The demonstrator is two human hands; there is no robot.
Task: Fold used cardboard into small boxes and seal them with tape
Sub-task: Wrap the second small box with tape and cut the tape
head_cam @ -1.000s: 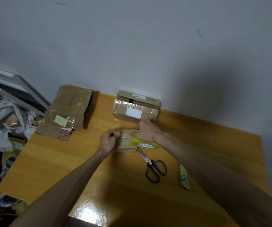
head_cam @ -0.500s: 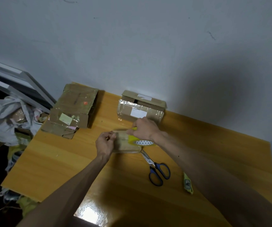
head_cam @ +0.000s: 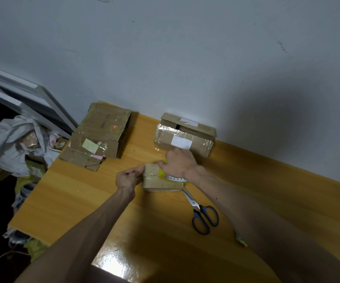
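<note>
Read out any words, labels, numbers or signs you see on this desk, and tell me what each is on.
No text reads clearly.
White label on the taped box: blurred, unreadable.
Tape roll in the right hand: triangle pattern, no words.
Stickers on the flattened cardboard: too blurred.
Small box the left hand holds: no print visible.
</note>
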